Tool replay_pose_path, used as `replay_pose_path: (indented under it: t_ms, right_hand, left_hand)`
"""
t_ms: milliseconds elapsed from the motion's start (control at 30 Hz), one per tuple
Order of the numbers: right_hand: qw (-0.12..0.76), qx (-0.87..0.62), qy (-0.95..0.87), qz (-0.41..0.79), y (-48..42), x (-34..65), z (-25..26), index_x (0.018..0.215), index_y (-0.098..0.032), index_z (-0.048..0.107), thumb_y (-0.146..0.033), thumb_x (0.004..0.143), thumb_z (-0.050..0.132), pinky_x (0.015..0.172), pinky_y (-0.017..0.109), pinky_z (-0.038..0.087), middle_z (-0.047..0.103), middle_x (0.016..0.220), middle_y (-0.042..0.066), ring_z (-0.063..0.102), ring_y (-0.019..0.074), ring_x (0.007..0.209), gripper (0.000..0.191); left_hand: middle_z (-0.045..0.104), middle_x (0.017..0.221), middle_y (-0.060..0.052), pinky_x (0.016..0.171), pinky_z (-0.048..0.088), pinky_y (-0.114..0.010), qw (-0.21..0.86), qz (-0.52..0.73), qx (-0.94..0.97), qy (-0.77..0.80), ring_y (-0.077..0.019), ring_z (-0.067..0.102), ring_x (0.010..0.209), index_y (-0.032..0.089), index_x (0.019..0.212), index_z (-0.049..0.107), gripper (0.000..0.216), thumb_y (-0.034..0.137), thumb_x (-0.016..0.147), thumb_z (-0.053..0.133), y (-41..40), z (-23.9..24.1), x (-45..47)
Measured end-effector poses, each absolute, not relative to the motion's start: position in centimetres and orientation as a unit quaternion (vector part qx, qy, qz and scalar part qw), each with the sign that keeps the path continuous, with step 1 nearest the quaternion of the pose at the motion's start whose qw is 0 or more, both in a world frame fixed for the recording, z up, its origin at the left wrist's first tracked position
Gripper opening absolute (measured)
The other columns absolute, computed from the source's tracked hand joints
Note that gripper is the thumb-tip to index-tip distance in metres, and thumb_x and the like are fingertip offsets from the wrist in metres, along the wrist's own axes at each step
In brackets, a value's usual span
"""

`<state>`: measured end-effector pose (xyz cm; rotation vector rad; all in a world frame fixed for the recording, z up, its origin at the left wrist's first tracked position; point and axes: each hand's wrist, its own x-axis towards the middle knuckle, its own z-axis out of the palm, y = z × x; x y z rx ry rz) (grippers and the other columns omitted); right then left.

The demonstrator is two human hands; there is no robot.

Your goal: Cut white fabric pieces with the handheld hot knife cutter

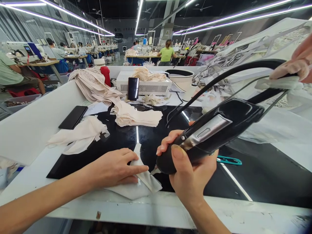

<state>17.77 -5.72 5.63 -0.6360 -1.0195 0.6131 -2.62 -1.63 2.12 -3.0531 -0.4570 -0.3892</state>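
Observation:
My left hand point(117, 167) lies on a white fabric piece point(131, 191) near the table's front edge. Its index finger is stretched out and presses the cloth flat. My right hand point(192, 169) is wrapped round a thick black corded hand tool point(209, 130) with a silver lever on its side. The tool slants down to the left, and its small metal tip point(156, 170) is beside the fabric edge, close to my left index finger. Whether the tip touches the cloth I cannot tell. A teal box cutter point(229, 160) lies right of my right hand, partly hidden.
Behind my hands are a stack of cream fabric pieces point(138, 114), two phones point(73, 117) point(133, 88) and a white vented box point(143, 81). Loose white cloth point(80, 133) lies left. The tool's black cable point(219, 76) arches right, toward another person's hand, apparently point(302, 61).

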Motion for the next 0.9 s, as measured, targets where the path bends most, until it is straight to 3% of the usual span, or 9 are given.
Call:
replay_pose_path:
  t_ms: [167,900]
  right_hand:
    - [0.781,-0.293,-0.471,0.285,-5.7,17.8,5.6,0.11,-0.03,0.061,-0.034,0.089,0.088,0.053,0.025,0.06,0.073,0.088,-0.006,0.066,0.0106,0.059,0.034]
    - [0.783,-0.303,-0.467,0.276,-4.0,16.9,5.4,0.111,-0.03,0.06,-0.032,0.09,0.085,0.054,0.024,0.06,0.073,0.087,-0.008,0.067,0.01,0.058,0.033]
  left_hand:
    - [0.068,0.114,-0.012,0.085,0.057,-0.039,0.051,-0.128,-0.981,-0.137,-0.026,0.062,0.091,0.026,0.139,0.064,0.047,0.051,0.101,0.074,-2.2,2.1,-2.5]
    - [0.067,0.113,-0.01,0.091,0.05,-0.035,0.021,-0.155,-0.975,-0.157,-0.0248,0.059,0.097,0.027,0.138,0.065,0.047,0.052,0.099,0.077,-2.6,1.6,-2.2]
